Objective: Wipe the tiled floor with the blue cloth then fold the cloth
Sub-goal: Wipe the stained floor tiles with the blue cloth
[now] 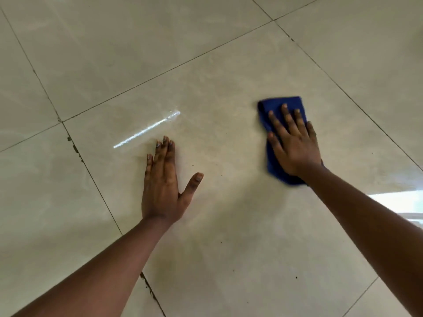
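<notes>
Right hand point(295, 147) lay flat, palm down, on a folded dark blue cloth point(280, 115), fingers straight and slightly spread, pressing it to the floor; nothing was gripped. The cloth sat at about 2 o'clock from the middle of the view, its far end showing beyond the fingertips at 12 o'clock and its near end just past the wrist. Left hand point(163, 188) rested palm down on the bare glossy beige tiled floor point(217, 72), four fingers together and straight, thumb splayed toward 2 o'clock; it held nothing. The two hands were well apart, both on the same large tile. A thin bright streak of reflected light point(146, 130) lay at 11 o'clock from the left fingertips. Dark grout lines point(91, 177) crossed the floor diagonally, with small dark specks point(296, 277) scattered on the tile nearer the viewer.
</notes>
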